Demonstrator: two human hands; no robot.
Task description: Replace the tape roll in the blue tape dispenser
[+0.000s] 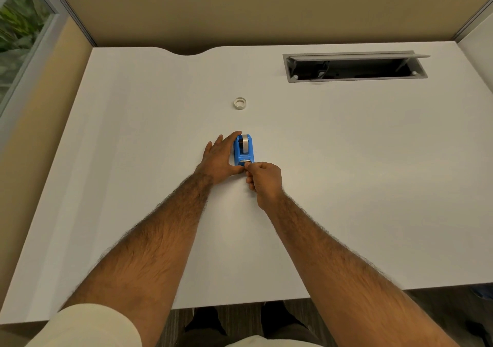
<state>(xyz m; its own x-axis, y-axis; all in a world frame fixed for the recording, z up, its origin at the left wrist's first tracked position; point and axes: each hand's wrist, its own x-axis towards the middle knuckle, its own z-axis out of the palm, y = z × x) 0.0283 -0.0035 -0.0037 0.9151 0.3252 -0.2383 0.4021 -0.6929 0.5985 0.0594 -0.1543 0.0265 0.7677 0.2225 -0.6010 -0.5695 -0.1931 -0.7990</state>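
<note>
The blue tape dispenser (pixel 243 149) stands on the white desk (pixel 346 173) near the middle, with a roll of tape (pixel 243 143) seated in it. My left hand (pixel 220 158) cups its left side, fingers reaching to the far end and thumb at the near end. At the cutter end, my right hand (pixel 262 180) has thumb and forefinger pinched together, apparently on the tape's end. A second small white roll (pixel 239 103) lies flat on the desk farther back, apart from both hands.
An open grey cable tray (pixel 354 66) is set into the desk at the back right. Beige partition walls (pixel 240 7) close the desk at the back and left. The desk's near edge runs just above my lap.
</note>
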